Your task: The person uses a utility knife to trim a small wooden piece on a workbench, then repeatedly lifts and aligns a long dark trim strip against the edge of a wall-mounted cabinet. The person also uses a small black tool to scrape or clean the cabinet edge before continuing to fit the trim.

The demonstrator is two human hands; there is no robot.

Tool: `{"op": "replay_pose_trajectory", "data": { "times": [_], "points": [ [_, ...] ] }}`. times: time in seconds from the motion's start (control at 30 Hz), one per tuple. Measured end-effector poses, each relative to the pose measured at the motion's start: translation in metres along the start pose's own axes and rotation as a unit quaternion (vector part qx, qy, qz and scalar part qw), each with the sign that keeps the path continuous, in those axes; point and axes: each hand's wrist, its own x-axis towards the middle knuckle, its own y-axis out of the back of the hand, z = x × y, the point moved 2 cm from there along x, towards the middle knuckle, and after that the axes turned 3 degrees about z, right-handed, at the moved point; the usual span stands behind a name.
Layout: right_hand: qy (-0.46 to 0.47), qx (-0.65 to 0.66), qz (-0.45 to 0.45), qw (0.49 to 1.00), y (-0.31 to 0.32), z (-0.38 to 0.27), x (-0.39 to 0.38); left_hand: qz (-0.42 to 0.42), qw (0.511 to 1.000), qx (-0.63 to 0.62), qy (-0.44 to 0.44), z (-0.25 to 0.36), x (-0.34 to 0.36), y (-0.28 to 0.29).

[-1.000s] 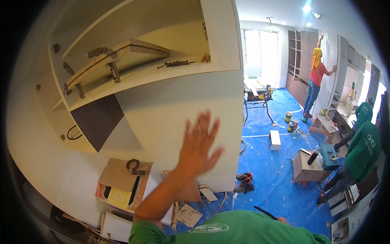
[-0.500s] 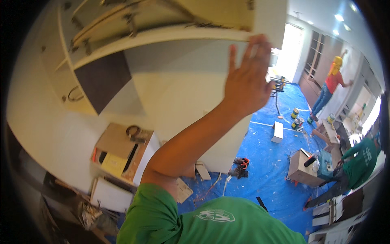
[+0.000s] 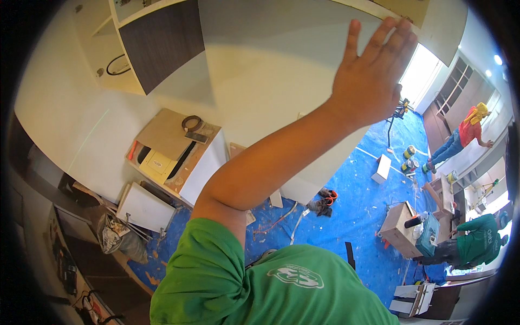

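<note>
My left arm, in a green short sleeve, reaches up across the middle. My left hand (image 3: 371, 76) is open with its back toward me, fingers stretched out and the little finger apart. Its fingertips overlap the lower edge of the white overhead cabinet (image 3: 441, 32); whether they press on it I cannot tell. Nothing shows in this hand. My right hand is out of view. Left of my hand, a dark wood-grain panel (image 3: 162, 43) belongs to the wall cabinet, above a pale wall.
A box-like unit (image 3: 208, 168) carries a tape roll (image 3: 192, 123). Blue sheeting (image 3: 325, 233) covers the floor, with shoes (image 3: 324, 203), a white box (image 3: 381, 168) and paint cans (image 3: 410, 162). A co-worker in green (image 3: 479, 241) bends near a teal toolbox (image 3: 428, 235); another in red (image 3: 470, 132) faces the far wall.
The view has tilted down and shifted, so the overhead cabinet sits higher and more floor shows. My raised left hand appears higher and farther right, still with fingers extended. The co-worker in red has lowered one arm.
</note>
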Motion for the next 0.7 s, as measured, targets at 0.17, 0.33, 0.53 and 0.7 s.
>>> {"op": "replay_pose_trajectory", "data": {
  "times": [0.17,0.33,0.53,0.7],
  "points": [
    [0.0,-0.002,-0.003,1.0,0.001,0.0,-0.003,-0.148,0.987,0.009,0.062,-0.035,0.005,0.03],
    [0.0,-0.003,-0.001,1.0,0.001,0.007,0.001,-0.133,0.975,0.14,0.106,-0.089,-0.013,0.048],
    [0.0,0.008,0.0,1.0,-0.005,0.015,-0.002,0.03,0.973,0.204,0.101,-0.153,-0.035,0.075],
    [-0.001,0.012,0.006,1.0,-0.008,0.026,-0.005,0.015,0.975,0.191,0.108,-0.146,-0.032,0.073]
  ]
}}
